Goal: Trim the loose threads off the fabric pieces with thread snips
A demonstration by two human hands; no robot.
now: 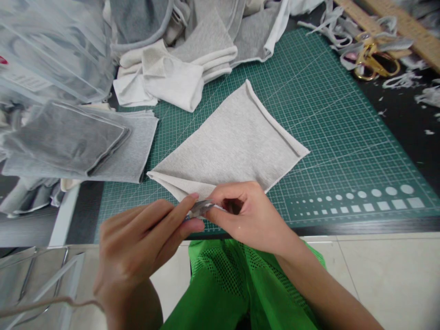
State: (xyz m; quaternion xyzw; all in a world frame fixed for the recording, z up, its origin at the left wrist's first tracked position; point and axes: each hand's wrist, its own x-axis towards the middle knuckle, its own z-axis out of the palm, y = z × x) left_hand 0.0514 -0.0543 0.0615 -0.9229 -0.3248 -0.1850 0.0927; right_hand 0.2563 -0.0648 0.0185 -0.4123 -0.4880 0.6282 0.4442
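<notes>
I'm looking down at the green cutting mat lying on the dark surface, and a light grey piece of fabric is sitting in the middle of the frame, folded, with its near corner hanging over the mat's front edge. My left hand and my right hand are meeting at that near corner, low in the centre. The left thumb and forefinger are closing almost together, pinching a small silvery thing that I can't make out properly; it might be a clip or a small tool, it's too blurred to say. The right hand's fingers are curling tightly over the fabric edge beside it, pressing on the cloth with hardly any gap showing. As I judge it, doing this well means holding the folded layers flush, keeping the pinch right on the edge, and not letting the lower layer slip. At the left of the frame darker grey folded pieces are lying stacked, white and grey cloth is piling up at the top, and gold-handled scissors are resting among scraps at the upper right, beside a wooden ruler.
</notes>
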